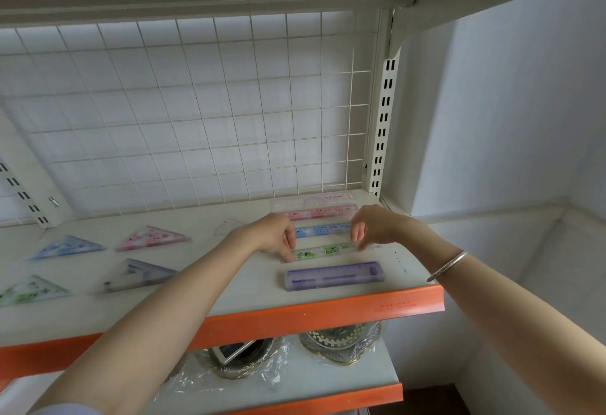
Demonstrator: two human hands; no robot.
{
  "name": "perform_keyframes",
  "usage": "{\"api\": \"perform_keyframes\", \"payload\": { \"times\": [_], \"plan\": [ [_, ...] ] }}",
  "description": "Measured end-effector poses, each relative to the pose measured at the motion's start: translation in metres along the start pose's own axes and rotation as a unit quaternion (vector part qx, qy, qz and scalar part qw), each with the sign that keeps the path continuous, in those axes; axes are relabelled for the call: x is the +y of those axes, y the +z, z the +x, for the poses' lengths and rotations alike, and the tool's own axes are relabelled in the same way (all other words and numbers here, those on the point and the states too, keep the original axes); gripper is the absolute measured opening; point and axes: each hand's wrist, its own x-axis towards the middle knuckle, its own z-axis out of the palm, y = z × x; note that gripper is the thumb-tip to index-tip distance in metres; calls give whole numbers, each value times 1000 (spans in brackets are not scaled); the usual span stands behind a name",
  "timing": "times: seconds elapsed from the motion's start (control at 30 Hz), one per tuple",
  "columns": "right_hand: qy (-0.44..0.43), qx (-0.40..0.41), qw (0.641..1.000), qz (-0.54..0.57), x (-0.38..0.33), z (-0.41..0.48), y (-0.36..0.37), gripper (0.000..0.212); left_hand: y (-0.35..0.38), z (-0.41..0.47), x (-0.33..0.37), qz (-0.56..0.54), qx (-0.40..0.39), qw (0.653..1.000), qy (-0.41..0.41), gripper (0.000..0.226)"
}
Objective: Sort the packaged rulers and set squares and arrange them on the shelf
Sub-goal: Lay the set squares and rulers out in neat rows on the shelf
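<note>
Smooth shelf (229,283): green ruler (324,250) judged light, stiff, slippery; your left hand (272,234) and right hand (373,224) touch its ends with relaxed fingers, so pinch there.

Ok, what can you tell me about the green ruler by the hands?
The green ruler is a long, thin strip of see-through plastic with green pictures and markings, seemingly in a clear wrapper. It lies flat on the white shelf, running left to right, between the blue ruler behind and the purple ruler in front. The left hand touches its left end with its fingertips; the right hand reaches its right end.
</note>
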Motion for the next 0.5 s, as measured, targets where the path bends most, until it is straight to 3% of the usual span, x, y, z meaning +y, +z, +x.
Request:
{"api": "perform_keyframes", "payload": {
  "times": [0.17, 0.5],
  "plan": [
    [23, -12, 1000, -12, -3, -2, 2, 26, 2, -2, -1, -3, -8, 1000, 5, 26],
    [-20, 79, 996, 22, -4, -8, 14, 17, 0, -12, -21, -41, 76, 996, 14, 19]
  ]
}}
